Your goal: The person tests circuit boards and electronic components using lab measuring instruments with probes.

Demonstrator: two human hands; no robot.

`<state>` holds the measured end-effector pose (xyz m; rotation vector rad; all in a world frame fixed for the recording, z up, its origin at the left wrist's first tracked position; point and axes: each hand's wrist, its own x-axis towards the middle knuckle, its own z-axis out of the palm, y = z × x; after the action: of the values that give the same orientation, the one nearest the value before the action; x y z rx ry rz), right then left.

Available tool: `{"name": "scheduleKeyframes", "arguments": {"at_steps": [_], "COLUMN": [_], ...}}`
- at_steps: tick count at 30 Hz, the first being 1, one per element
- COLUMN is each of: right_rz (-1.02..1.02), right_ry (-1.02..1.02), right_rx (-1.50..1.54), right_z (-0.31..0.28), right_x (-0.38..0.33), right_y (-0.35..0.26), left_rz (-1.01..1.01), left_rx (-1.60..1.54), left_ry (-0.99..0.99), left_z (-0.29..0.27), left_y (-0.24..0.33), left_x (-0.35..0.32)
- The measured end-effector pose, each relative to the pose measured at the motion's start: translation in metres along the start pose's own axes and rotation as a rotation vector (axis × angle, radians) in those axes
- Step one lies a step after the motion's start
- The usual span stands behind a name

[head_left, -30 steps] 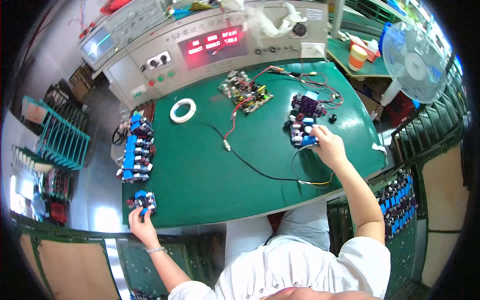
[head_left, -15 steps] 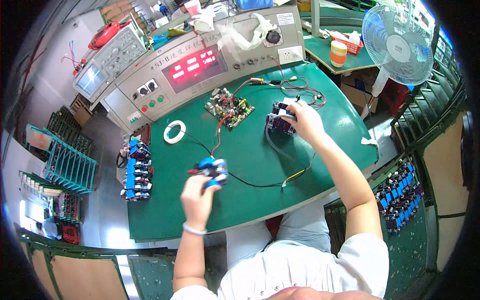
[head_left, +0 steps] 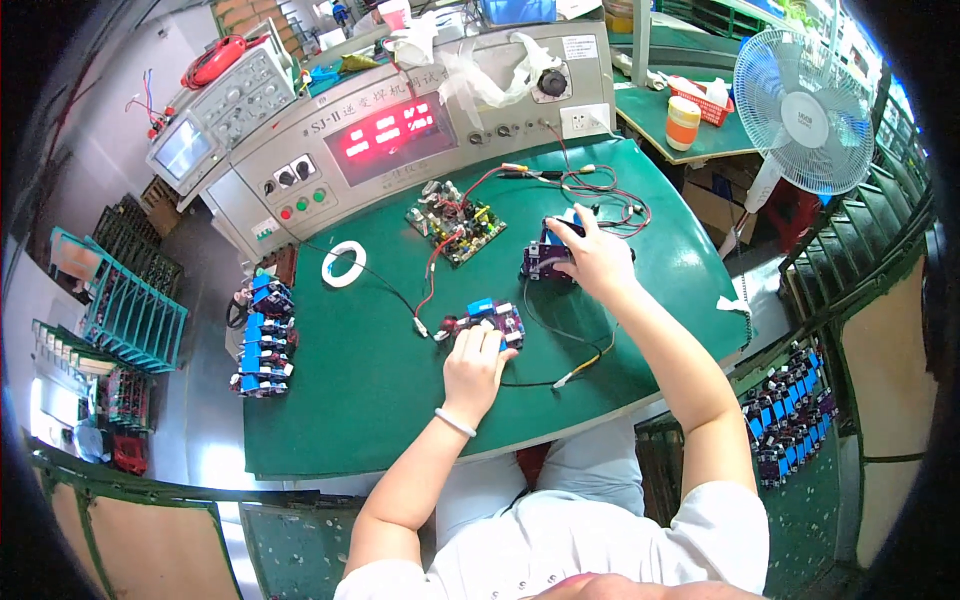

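Note:
On the green bench top, my left hand (head_left: 472,372) grips a small dark circuit board (head_left: 508,325) with blue parts, its fingers over the near left side. Farther right, my right hand (head_left: 604,262) reaches over a second dark circuit board (head_left: 540,262), thumb and fingers bent around its right part; the contact points are partly hidden. A thin dark cable runs from that board to a yellow-sleeved lead (head_left: 590,366). Left of my left hand lies a white connector (head_left: 420,326) on a red and black lead. Behind sits a larger populated circuit board (head_left: 456,222) wired with red leads.
A white tape ring (head_left: 332,278) lies at left, near a row of blue-topped boards (head_left: 265,345). The grey test console (head_left: 250,200) with a lit red display lines the back. More boards (head_left: 795,415) stand at right, below a white fan (head_left: 808,118).
My left hand has moved right with its board, now at the bench middle near the other board. My right hand has shifted slightly nearer, and its fingers are spread wider over its board.

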<state>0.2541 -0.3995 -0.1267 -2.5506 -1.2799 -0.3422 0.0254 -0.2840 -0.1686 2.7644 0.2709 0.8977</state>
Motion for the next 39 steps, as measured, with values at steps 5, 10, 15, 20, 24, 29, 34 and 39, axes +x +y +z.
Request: {"name": "scheduleKeyframes", "arguments": {"at_steps": [5,10,15,20,24,29,34,39], "right_rz": [0.052,0.029,-0.253,-0.296,-0.076,0.12,0.11,0.113], "right_ry": [-0.049,-0.019,0.05,0.157,0.195,0.245,0.349,0.347], "right_rx": [0.051,0.099,0.135,0.239,0.936,1.579,1.311,1.188], "right_z": [-0.001,-0.005,-0.031,-0.04,-0.024,-0.011,-0.024,-0.038], "right_x": [0.0,-0.003,-0.022,-0.051,-0.076,-0.089,-0.102,-0.137], "right_y": [0.005,0.01,0.018,0.018,0.013,-0.011,0.002,0.026], "left_rz": [-0.016,-0.024,-0.014,-0.264,-0.166,-0.198,0.108,0.468], "left_rx": [-0.01,-0.036,-0.143,-0.578,-0.662,-1.128,-0.539,0.116], "left_ry": [-0.021,-0.025,0.036,-0.167,-0.344,-0.039,0.084,-0.077], "left_z": [-0.008,-0.015,-0.028,-0.029,-0.013,0.011,-0.009,-0.034], "left_y": [-0.001,0.001,0.002,0.008,0.014,0.045,0.042,0.023], "left_x": [-0.005,-0.001,0.013,0.035,0.046,0.056,0.086,0.119]}}
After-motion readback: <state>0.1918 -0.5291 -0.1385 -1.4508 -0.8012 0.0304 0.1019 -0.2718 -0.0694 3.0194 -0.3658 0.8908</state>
